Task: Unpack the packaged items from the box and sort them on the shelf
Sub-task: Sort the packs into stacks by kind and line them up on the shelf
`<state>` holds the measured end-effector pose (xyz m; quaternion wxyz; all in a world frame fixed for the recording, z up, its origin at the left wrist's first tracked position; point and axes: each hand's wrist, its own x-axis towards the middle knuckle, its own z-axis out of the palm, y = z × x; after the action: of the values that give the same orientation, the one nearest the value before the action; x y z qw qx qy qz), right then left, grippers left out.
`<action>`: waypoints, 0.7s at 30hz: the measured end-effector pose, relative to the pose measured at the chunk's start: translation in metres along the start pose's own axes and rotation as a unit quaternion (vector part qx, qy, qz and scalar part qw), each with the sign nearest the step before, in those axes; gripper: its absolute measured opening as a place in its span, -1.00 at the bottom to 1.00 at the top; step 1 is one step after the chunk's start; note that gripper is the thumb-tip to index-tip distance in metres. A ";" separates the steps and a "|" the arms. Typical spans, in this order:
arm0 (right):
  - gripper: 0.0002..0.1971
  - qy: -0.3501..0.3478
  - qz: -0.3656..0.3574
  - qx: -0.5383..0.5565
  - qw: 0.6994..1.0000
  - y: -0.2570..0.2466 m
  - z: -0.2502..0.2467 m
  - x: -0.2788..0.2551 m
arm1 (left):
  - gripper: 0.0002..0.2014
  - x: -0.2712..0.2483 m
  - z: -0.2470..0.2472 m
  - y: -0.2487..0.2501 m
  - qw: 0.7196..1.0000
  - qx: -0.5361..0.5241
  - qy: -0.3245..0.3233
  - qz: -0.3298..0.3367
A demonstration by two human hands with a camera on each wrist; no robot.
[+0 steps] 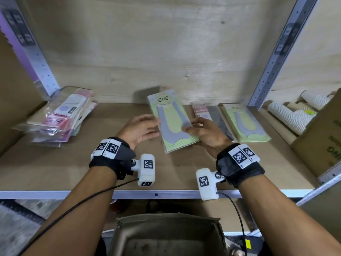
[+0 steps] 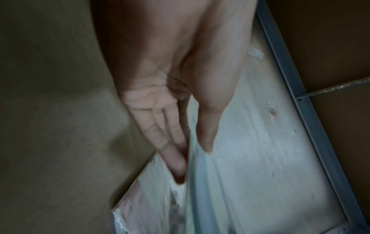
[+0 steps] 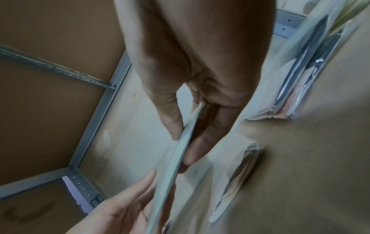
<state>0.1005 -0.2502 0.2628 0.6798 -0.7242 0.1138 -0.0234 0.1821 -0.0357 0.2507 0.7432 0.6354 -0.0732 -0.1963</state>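
- Packet: flat green-and-grey sock packet in clear plastic [image 1: 172, 122], "EWE" label at its 12 o'clock end, held above the brown shelf board [image 1: 55, 169], tilted, centre of head view.
- Right hand [image 1: 206, 134]: pinches the packet's 3 o'clock edge, thumb on the printed face, fingers behind. Right wrist view confirms it: packet [image 3: 180, 152] edge-on between thumb and fingers.
- Left hand [image 1: 141, 129]: at the packet's 9 o'clock edge, fingers straight. Left wrist view shows straight fingers [image 2: 168, 142] on one side of the packet [image 2: 200, 182] and the thumb on the other; blurred, so a firm grip cannot be told; reads as flat contact.
- Loose pile of mixed pink and beige plastic-wrapped packets [image 1: 59, 119] at 9 o'clock on the board, near the left metal upright [image 1: 39, 61], well apart from the held packet.
- Neat stack of matching green sock packets [image 1: 245, 124] at 3 o'clock on the board; pink-and-grey packet stack [image 1: 212, 115] just beside it on its 9 o'clock side, partly hidden by the right hand.
- Open brown cardboard box [image 1: 166, 235] at 6 o'clock, below the shelf's grey metal front rail [image 1: 55, 194]; inside too dark to tell contents.
- White ribbed paper cups lying in rows [image 1: 291, 117] at 3 o'clock past the right metal upright [image 1: 273, 60], next to a printed cardboard carton [image 1: 324, 141].
- Black wrist straps with white marker-tagged camera units on both wrists, cables trailing toward 6 o'clock.
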 end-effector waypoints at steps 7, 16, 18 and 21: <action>-0.73 0.034 0.062 0.023 0.997 0.007 -0.002 0.002 | -0.62 -0.013 0.010 -0.007 0.985 0.144 -0.078 -0.048; -0.60 0.074 0.006 0.000 0.997 0.005 -0.034 0.008 | -0.70 0.000 0.046 0.001 0.992 0.118 -0.039 -0.018; -0.61 0.118 -0.013 -0.008 0.993 0.006 -0.051 0.012 | -0.78 0.008 0.068 0.004 0.993 0.109 -0.036 -0.009; -0.64 0.182 -0.020 -0.025 0.983 0.008 -0.085 0.018 | -0.78 0.025 0.106 0.008 0.993 0.111 -0.045 0.004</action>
<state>0.1012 -0.3373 0.2594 0.6291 -0.7264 0.2217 -0.1658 0.1680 -0.1415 0.2743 0.6648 0.7042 -0.1309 -0.2121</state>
